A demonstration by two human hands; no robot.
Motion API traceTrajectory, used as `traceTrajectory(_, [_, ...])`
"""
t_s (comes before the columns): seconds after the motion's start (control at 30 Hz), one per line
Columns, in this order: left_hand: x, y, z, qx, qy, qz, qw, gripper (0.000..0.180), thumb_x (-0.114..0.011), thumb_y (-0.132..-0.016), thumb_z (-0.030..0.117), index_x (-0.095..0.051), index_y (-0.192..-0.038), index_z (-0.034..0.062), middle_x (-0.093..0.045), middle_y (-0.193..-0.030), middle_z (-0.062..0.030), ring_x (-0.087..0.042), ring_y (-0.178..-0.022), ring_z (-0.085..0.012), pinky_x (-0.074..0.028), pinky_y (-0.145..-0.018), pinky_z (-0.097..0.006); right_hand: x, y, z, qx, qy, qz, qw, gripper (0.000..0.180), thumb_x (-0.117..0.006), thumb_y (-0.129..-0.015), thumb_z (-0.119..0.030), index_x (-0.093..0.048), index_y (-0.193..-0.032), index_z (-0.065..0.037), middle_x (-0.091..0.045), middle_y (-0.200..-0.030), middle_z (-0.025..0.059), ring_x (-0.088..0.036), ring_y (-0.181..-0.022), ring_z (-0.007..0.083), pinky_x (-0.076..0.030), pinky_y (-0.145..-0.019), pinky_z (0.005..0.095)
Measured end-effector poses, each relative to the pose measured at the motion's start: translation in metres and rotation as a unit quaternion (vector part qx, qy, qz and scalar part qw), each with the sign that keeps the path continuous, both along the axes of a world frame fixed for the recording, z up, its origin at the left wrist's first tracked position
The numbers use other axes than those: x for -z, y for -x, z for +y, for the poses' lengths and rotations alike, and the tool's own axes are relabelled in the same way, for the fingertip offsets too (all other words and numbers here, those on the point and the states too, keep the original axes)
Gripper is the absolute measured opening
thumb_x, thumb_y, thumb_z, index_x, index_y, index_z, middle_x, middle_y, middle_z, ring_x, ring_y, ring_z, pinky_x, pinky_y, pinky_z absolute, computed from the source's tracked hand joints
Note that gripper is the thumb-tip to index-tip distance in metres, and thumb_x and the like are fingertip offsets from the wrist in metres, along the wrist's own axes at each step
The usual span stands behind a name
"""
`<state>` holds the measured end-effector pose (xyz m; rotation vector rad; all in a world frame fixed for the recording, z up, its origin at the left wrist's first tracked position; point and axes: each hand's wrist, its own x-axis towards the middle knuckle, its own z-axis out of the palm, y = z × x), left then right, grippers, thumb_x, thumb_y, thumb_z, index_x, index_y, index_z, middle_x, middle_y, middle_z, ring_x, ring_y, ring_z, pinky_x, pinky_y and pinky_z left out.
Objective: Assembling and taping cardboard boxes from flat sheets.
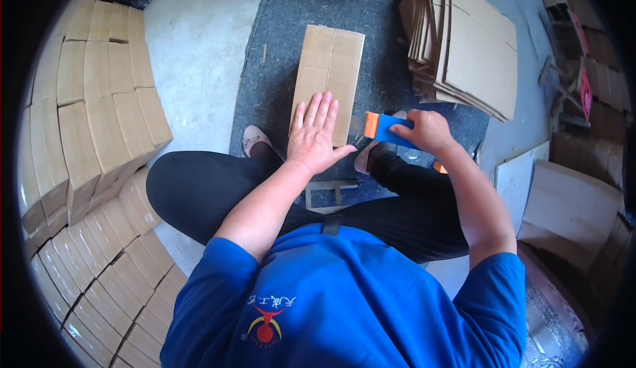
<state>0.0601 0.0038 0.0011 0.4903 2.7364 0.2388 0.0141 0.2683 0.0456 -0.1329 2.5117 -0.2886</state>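
Brown cardboard, head view: the box [326, 66] lies beneath and ahead of my left hand [313, 141], which rests flat on it, fingers extended, grasping nothing. My right hand [429, 131] is closed around a blue-and-orange tape dispenser [391, 130], its orange end toward the box. Flattened cartons [480, 56] are ahead and right of my right hand; stacked boxes [103, 123] stand well left of my left.

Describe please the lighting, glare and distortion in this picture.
In the head view, the picture's rim falls to black and stacked brown cardboard boxes bend along it; in the same view, pale grey concrete floor is bright at upper left while the far right is dimmer; there too, glare marks the silver patterned surface.
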Motion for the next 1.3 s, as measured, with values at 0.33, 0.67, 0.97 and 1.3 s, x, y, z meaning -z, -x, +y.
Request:
traceTrajectory(0.33, [-0.003, -0.003, -0.002, -0.001, -0.007, 0.000, 1.000, 0.107, -0.060, -0.080, 0.066, -0.013, -0.154, 0.0037, -0.006, -0.162, -0.0142, 0.000, -0.150, -0.0269, 0.002, -0.121, -0.046, 0.024, -0.023, -0.105, -0.025, -0.112, 0.101, 0.988, 0.023, -0.060, -0.088, -0.029, -0.072, -0.093, -0.010, -0.073, -0.090, 0.0090, -0.072, -0.083, 0.0236, -0.055, -0.071, 0.0386])
traceTrajectory(0.67, [-0.024, 0.053, 0.002, -0.081, -0.138, 0.013, 0.987, 0.047, -0.068, -0.077, 0.030, -0.065, -0.119, 0.0103, -0.052, -0.133, -0.0128, -0.044, -0.128, -0.0273, -0.033, -0.104, -0.044, 0.080, -0.071, -0.128, -0.170, -0.060, -0.169, 0.969, 0.029, -0.054, -0.093, -0.017, -0.061, -0.119, -0.004, -0.070, -0.112, 0.0129, -0.069, -0.103, 0.0272, -0.054, -0.081, 0.0395])
traceTrajectory(0.97, [0.008, 0.179, -0.014, -0.072, -0.062, 0.116, 0.989, 0.060, -0.061, -0.088, 0.044, -0.050, -0.138, 0.0131, -0.049, -0.141, -0.0083, -0.039, -0.135, -0.0264, -0.018, -0.117, -0.051, 0.063, -0.062, -0.157, -0.005, 0.075, -0.190, 0.979, 0.046, -0.063, -0.084, -0.033, -0.061, -0.120, -0.004, -0.067, -0.113, 0.0203, -0.065, -0.107, 0.0329, -0.051, -0.093, 0.0419])
traceTrajectory(1.3, [0.032, 0.113, -0.087, -0.418, -0.166, 0.106, 0.887, 0.053, -0.068, -0.083, 0.050, -0.064, -0.117, 0.0099, -0.059, -0.116, -0.0178, -0.056, -0.110, -0.0365, -0.044, -0.098, -0.045, 0.011, 0.044, -0.061, -0.046, -0.087, -0.095, 0.991, 0.033, -0.064, -0.083, -0.021, -0.066, -0.114, -0.009, -0.069, -0.111, 0.0157, -0.067, -0.105, 0.0302, -0.054, -0.088, 0.0401])
